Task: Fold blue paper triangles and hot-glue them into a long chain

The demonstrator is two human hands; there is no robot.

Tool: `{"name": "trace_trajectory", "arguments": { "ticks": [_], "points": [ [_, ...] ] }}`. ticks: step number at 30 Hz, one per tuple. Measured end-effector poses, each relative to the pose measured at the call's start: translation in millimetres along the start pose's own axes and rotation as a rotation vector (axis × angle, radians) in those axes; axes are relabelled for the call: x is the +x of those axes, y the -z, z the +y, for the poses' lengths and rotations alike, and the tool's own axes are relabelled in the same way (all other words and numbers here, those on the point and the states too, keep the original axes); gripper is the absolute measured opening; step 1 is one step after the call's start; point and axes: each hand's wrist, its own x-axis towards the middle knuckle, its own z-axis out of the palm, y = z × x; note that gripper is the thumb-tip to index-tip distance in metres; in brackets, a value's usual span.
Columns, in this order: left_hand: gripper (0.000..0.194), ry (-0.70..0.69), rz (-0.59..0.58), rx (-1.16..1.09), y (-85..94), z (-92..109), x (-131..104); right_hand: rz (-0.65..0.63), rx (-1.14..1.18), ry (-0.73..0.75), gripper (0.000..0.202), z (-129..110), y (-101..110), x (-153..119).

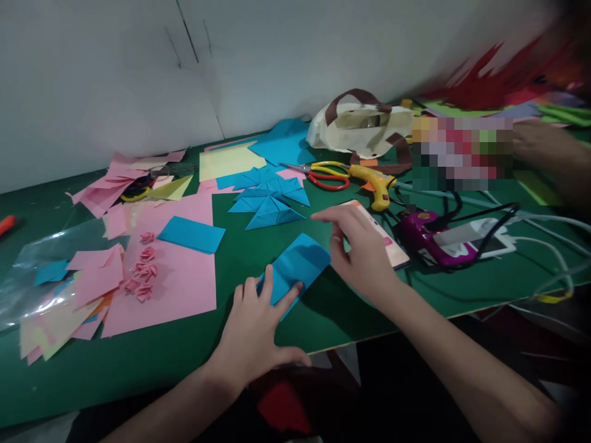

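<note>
A folded blue paper (pixel 305 257) lies slantwise near the table's front edge. My left hand (pixel 253 326) rests on its left part, fingers spread and pressing it flat. Over its right corner is my right hand (pixel 357 252), with the index finger stretched out to the left and the other fingers loosely bent; nothing shows in it. Beyond the paper sit several pointed blue folded pieces (pixel 272 206) in a cluster. Another folded blue rectangle (pixel 191 234) lies on a large pink sheet (pixel 184 283). A phone (pixel 392 243) lies partly behind my right hand.
Behind are scissors (pixel 329 176), a yellow glue gun (pixel 377 187) and a cream bag (pixel 337 132). A purple power strip (pixel 418 237) with cables stands right. Pink paper roses (pixel 144 271), a plastic bag (pixel 28 277) and paper scraps lie left. Another person's arm (pixel 554 147) reaches in.
</note>
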Motion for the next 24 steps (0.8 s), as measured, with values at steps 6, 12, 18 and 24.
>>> {"name": "trace_trajectory", "arguments": {
  "ticks": [6, 12, 18, 24],
  "points": [
    [0.101, -0.053, 0.006, -0.08, -8.5, -1, 3, -0.364, 0.09, 0.121, 0.04, 0, -18, -7],
    [0.1, -0.202, -0.064, -0.238, -16.0, -1, 9, -0.518, 0.066, 0.128, 0.039, 6, -27, -10],
    [0.086, -0.307, -0.17, -0.287, -5.8, -1, 10, -0.472, 0.051, 0.138, 0.032, 9, -33, -12],
    [0.09, -0.333, -0.186, -0.287, -5.0, 0, 10, -0.475, 0.108, 0.054, 0.027, 11, -38, -15]
  ]
}}
